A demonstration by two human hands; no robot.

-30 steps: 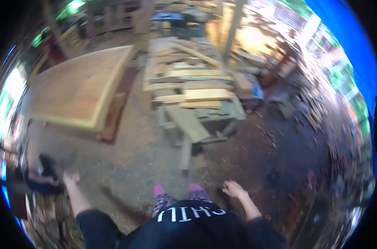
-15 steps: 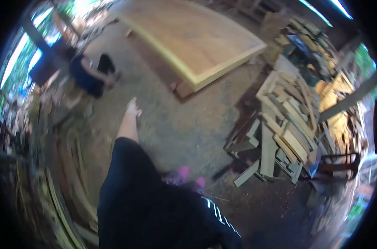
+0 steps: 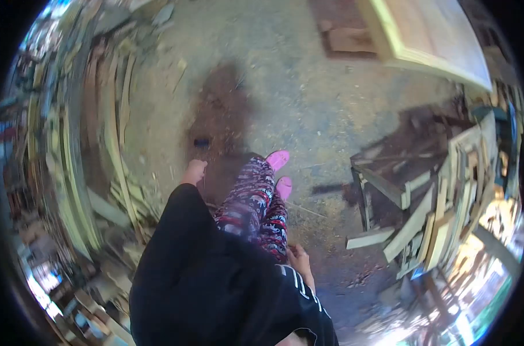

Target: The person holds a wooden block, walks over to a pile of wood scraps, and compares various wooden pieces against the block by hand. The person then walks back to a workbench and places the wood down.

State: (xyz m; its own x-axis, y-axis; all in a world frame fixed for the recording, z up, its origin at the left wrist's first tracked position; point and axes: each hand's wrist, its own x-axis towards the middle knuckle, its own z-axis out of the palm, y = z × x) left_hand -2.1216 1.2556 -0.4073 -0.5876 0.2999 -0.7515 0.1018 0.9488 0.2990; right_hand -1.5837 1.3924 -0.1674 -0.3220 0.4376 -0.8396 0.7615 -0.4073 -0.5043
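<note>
My left hand (image 3: 195,171) is held out low in front of me, its fingers curled in, and no object shows in it. Below it on the floor lies my dark shadow, with a small black item (image 3: 202,142) inside it whose kind I cannot make out. Beside my thigh hangs my right hand (image 3: 298,259), fingers loose and slightly apart, with nothing visible in it. It is close to my patterned trousers (image 3: 251,193); whether it touches them is unclear. Pink shoes (image 3: 278,160) are on my feet.
Long wooden strips (image 3: 113,115) are stacked along the left. A large wooden slab (image 3: 440,29) stands raised at the upper right. On the right, offcuts (image 3: 440,225) lean in a pile beside a wooden frame (image 3: 383,187). The concrete floor (image 3: 299,98) has scattered debris.
My view has swung down and to the right. My left arm, stretched forward with a finger extended, has drawn back and its fingers have curled. My right hand has come into view; the seated person has left it.
</note>
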